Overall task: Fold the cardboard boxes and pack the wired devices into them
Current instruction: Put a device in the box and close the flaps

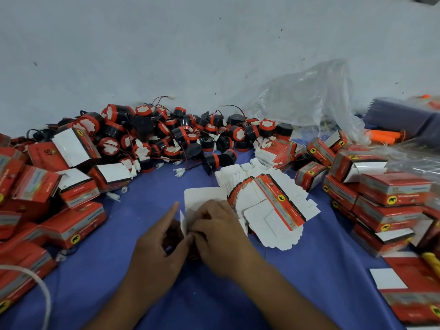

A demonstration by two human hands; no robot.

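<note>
On the blue cloth at centre, both hands work one cardboard box (202,198), white inside, its lid flap standing open behind them. My left hand (162,241) pinches the box's left flap, index finger straight. My right hand (219,232) curls its fingers over the box's front; what lies inside is hidden. A fanned stack of flat red-and-white box blanks (266,206) lies just right of the hands. A heap of black-and-red round wired devices (171,136) with white plugs stretches along the wall behind.
Folded red boxes (71,225) are piled at the left, some with open flaps. More red boxes (385,198) are stacked at the right. A clear plastic bag (309,98) leans on the wall at back right, near orange items (383,135). A white strap (45,291) curves at bottom left.
</note>
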